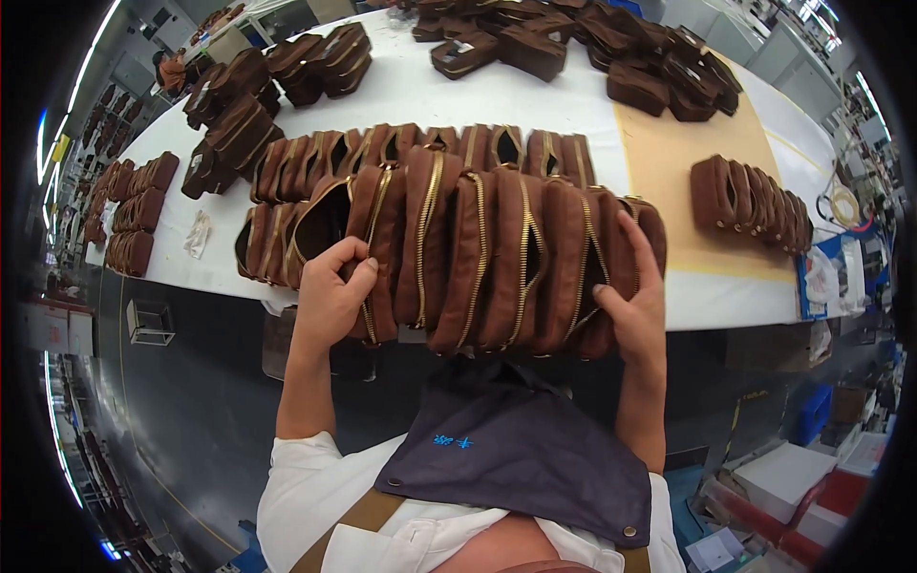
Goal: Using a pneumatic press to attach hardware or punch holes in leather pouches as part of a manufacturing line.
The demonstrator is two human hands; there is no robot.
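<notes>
Brown zippered pouches (504,272) gripped between left fingers (347,252) and right fingers (643,250), another pouch row (473,148) close behind, darker pouches (533,53) beyond.

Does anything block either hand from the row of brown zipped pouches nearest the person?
Nothing visible does: the left hand and right hand directly touch the row of brown zipped pouches. Another pouch row stands beyond it, not between.

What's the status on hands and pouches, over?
Left hand and right hand holding brown pouches between them. Several zippers partly open. More pouches lined up close behind.
</notes>
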